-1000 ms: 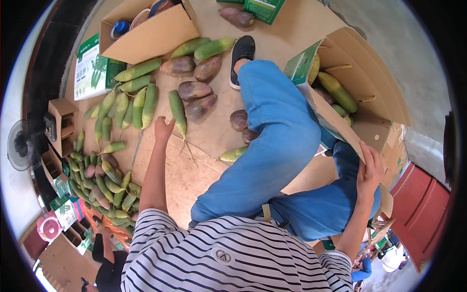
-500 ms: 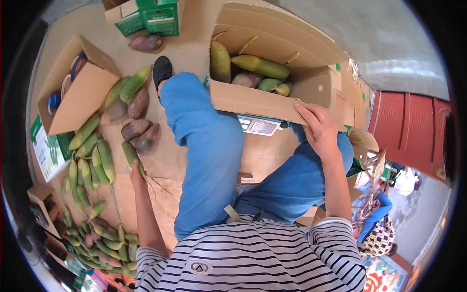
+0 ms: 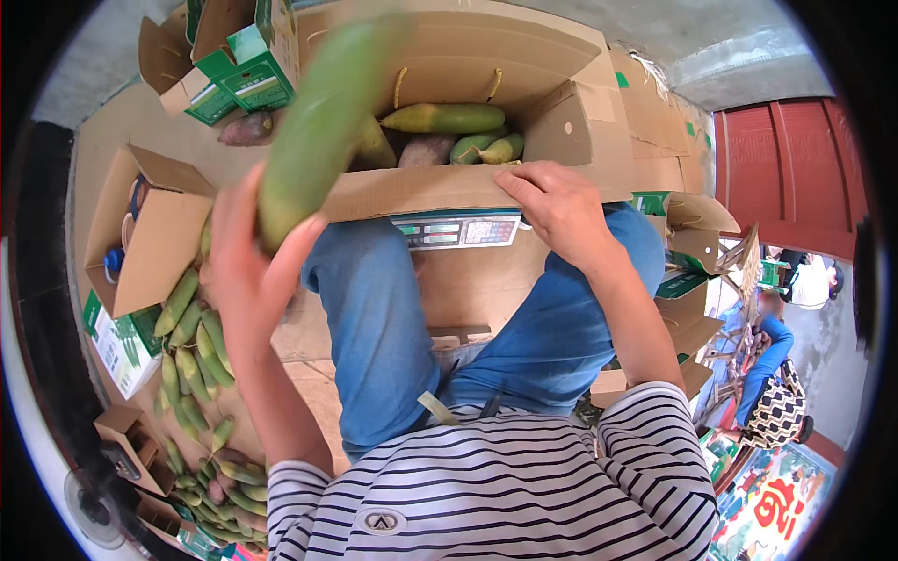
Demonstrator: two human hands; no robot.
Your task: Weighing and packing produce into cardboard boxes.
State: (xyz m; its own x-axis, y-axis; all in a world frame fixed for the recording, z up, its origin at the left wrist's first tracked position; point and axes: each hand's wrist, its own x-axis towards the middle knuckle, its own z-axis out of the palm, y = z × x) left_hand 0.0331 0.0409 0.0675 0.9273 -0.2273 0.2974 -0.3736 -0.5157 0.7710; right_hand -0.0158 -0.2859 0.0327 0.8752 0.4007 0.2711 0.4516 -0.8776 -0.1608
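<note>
One green radish: raised, blurred, overlapping the carton's left end in view.
Left hand: thumb and fingers wrapped round its lower end, likely leaving the far end free.
Right hand: gripping the near rim of the open carton, probably steadying it.
Scale: under the carton, apparently for weighing.

The far box is matt cardboard; the held radish looks smooth, the jeans matt denim, the near shirt soft cloth, the scale smooth plastic.
</note>
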